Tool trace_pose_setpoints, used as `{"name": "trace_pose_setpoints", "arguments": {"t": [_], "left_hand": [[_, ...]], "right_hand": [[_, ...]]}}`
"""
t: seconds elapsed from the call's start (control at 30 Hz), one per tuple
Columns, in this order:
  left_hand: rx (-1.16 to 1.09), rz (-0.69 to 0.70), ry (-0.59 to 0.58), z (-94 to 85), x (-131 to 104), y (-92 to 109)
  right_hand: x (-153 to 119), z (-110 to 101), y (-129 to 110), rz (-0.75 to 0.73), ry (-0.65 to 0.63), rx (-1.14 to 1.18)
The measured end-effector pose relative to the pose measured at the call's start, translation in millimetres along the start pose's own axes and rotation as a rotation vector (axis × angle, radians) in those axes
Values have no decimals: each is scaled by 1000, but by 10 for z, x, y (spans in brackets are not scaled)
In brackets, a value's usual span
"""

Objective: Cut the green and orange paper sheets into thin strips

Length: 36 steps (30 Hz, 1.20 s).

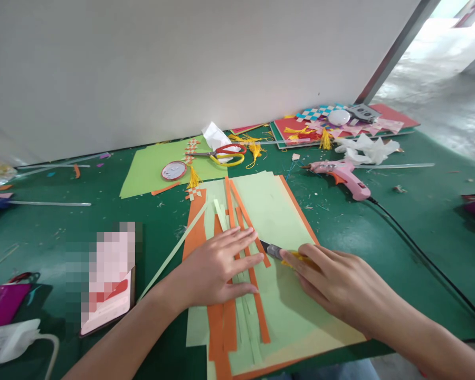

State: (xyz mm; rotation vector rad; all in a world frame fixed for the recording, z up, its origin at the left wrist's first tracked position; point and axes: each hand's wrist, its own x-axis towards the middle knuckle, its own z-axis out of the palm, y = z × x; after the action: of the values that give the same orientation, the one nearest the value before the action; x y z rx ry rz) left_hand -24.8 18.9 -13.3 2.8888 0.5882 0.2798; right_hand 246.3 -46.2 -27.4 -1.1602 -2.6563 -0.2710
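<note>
- The right hand [340,285] keeps a closed grip on a yellow utility knife [285,254], its blade tip resting on the pale green paper [277,221] just right of the left fingertips.
- The left hand [217,266] lies flat, fingers spread and grasping nothing, pressing down orange strips [237,221] and thin green strips across the sheet.
- The pale green paper sits on an orange sheet [196,232] at the near centre of the green desk [380,232].
- To the right, a pink glue gun [342,177] lies with its black cord trailing toward the near right edge.
- Farther off, red-and-yellow scissors [225,154] rest on a lime sheet [150,166]; a woven paper piece [316,112] lies far right.
- A phone [108,295] lies near left.
</note>
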Motion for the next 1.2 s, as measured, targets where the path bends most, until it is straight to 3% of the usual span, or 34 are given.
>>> {"name": "trace_pose_setpoints", "arguments": {"t": [0.7,1.0,1.2], "left_hand": [[-13,-13,10,26,-18,-4],[69,37,64,27,36,161],[109,5,191,94,99,279]], "right_hand": [[264,66,97,46,-12,-37],[68,10,26,18,11,9],[-63,-31,-69,21,-30,18]]}}
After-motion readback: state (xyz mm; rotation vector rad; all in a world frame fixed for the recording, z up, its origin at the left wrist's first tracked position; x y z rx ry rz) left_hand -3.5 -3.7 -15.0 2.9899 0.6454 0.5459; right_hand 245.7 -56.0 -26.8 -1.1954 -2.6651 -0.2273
